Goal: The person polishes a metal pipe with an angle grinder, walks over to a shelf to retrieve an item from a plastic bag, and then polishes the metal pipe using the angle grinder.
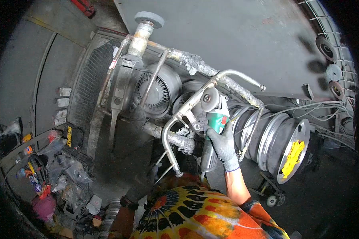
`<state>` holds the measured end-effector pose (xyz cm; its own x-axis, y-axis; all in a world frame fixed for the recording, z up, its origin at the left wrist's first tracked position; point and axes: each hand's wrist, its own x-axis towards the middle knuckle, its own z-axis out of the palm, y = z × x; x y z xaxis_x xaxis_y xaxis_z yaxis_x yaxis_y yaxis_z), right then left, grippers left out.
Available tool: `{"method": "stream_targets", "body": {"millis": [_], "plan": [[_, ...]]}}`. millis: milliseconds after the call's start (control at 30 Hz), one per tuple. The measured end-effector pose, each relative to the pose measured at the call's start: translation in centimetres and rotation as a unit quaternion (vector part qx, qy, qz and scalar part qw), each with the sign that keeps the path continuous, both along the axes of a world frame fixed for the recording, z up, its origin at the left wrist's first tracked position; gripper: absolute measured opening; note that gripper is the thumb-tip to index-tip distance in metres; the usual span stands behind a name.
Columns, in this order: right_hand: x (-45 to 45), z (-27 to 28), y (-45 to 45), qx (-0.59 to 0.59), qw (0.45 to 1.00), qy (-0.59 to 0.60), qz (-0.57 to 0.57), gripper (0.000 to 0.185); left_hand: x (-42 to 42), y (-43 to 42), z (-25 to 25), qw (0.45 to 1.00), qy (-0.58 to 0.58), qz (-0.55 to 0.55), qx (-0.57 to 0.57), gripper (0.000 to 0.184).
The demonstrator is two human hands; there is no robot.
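Right, nearest first:

- Shirt (199, 207) sits close under the work; best kept tucked back, esp. from the spinning end.
- L grip (143, 186), approx. at lower left, is lost in dark and blur: can't tell if it's apart, together or clamped on sth. Ideally it'd steady the work, well off the disc's line.
- R grip (223, 145), gloved, is clamped round the angle grinder (218, 122), thumb up nr the green head. Firm hold, but one hand only as far as visible; a 2nd hand on the tool would prob. give better ctrl vs. kickback.
- Grinder stands nose away from the body, tail toward the shirt; cord (202, 175) leaves the tail end, so route it behind, clear of the disc.
- Disc (209, 98) overlaps the bent tube (192, 101) in view. On round stock, light pressure & a shallow angle should do, w/ steady strokes along the curve; no digging in w/ the edge.
- Tube lies by the wrapped pipe (195, 63); its ragged wrap could snag, so keep the disc off it.
- Wheel rims (281, 131) are to the right, yellow cloth (293, 159) in the end one; finned wheel (173, 81) beyond the tube. Pref. send sparks away from the cloth.
- Far right: spare discs (333, 73) on the mesh.
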<state>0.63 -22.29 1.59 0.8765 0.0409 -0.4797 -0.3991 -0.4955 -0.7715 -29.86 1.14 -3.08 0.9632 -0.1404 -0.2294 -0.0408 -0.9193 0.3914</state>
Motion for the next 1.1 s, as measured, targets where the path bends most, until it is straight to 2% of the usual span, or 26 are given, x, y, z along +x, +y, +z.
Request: {"method": "stream_targets", "body": {"millis": [33,67,100,133,167,233,333,500,567,633,667,700,733,867,967,1033,1067,1100], "plan": [[0.0,0.7,0.3,-0.003,1.000,-0.009,0.013,0.056,0.8,0.1,1.1,0.991,-0.001,-0.065,0.119,0.051],[-0.1,1.0,0.4,-0.006,0.999,-0.018,0.026,0.059,1.8,0.5,1.9,0.991,-0.001,-0.065,0.120,0.051],[-0.2,0.9,0.2,-0.005,0.999,-0.018,0.027,0.059,5.9,1.4,5.2,0.953,0.230,0.125,-0.152,0.052],[-0.2,0.8,-0.2,-0.026,0.998,-0.034,0.053,0.065,8.1,2.0,6.9,0.759,0.423,0.294,-0.398,0.053],[-0.2,0.6,-0.5,-0.047,0.994,-0.049,0.080,0.073,7.5,1.8,6.5,0.759,0.423,0.294,-0.398,0.053],[0.0,0.6,-1.0,-0.039,0.996,-0.028,0.081,0.073,5.9,1.3,5.2,0.876,0.193,0.230,-0.378,0.043],[0.1,0.7,-1.2,-0.019,0.997,-0.002,0.073,0.072,5.2,1.0,4.5,0.889,0.164,0.226,-0.363,0.041],[-0.2,1.7,-0.6,-0.015,0.997,0.019,0.073,0.065,4.6,-1.0,3.3,0.874,0.167,0.263,-0.373,0.040],[-1.0,1.9,-0.4,0.090,0.992,0.083,0.016,0.057,3.8,-1.8,2.5,0.870,0.162,0.285,-0.368,0.039],[-1.8,1.7,-0.3,0.086,0.992,0.087,0.006,0.050,4.0,-2.5,2.5,0.906,0.130,0.264,-0.304,0.038],[-2.1,1.6,-0.1,0.083,0.992,0.091,-0.006,0.043,3.8,-2.8,2.2,0.906,0.131,0.264,-0.304,0.038],[-2.3,2.1,0.3,0.080,0.993,0.091,-0.010,0.043,3.6,-3.2,2.0,0.899,0.137,0.283,-0.306,0.029],[-2.4,1.8,0.1,0.080,0.992,0.092,-0.011,0.043,3.4,-3.4,1.8,0.891,0.144,0.301,-0.307,0.023],[-2.5,1.4,-0.7,0.100,0.987,0.124,-0.008,0.051,3.7,-3.8,2.3,0.894,0.133,0.305,-0.301,0.021],[-2.5,2.9,-0.1,0.101,0.986,0.132,-0.005,0.052,3.7,-4.3,2.0,0.922,0.092,0.279,-0.253,0.018],[-2.3,4.1,0.3,0.106,0.984,0.141,-0.017,0.053,4.5,-4.2,2.7,0.882,0.188,0.332,-0.276,0.028],[-2.1,4.7,0.5,0.078,0.983,0.167,-0.014,0.053,4.9,-4.3,3.1,0.883,0.188,0.328,-0.276,0.028],[-1.9,5.0,0.5,0.050,0.980,0.191,-0.010,0.053,5.5,-4.4,3.5,0.860,0.202,0.367,-0.292,0.034]]}}
